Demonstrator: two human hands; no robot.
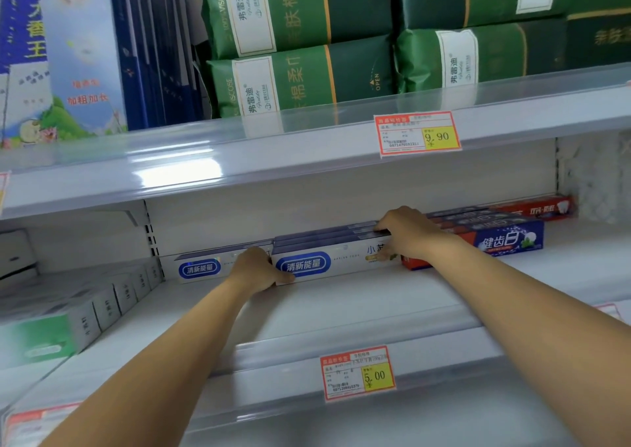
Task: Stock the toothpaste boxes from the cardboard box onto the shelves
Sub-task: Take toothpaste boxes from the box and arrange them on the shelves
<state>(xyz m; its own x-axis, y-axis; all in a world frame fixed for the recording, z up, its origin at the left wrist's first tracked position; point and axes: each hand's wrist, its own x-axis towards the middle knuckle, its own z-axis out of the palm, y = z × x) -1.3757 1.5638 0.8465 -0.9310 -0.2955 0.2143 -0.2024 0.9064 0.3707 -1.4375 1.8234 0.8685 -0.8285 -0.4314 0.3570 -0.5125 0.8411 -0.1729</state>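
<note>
Both bare arms reach out nearly straight over the white metal shelf (341, 306). The left hand (254, 269) curls round the left end, and the right hand (406, 233) clasps the right end with fingers over the top, of a stack of long white cardboard toothpaste boxes (317, 263) lying at the back of that shelf. The front box bears a blue oval reading "清新能量", a blue-and-red carton (505, 240) just beside on the right reads "健齿白", and the red-and-yellow price tag (358, 373) on the shelf edge reads "5.00".
</note>
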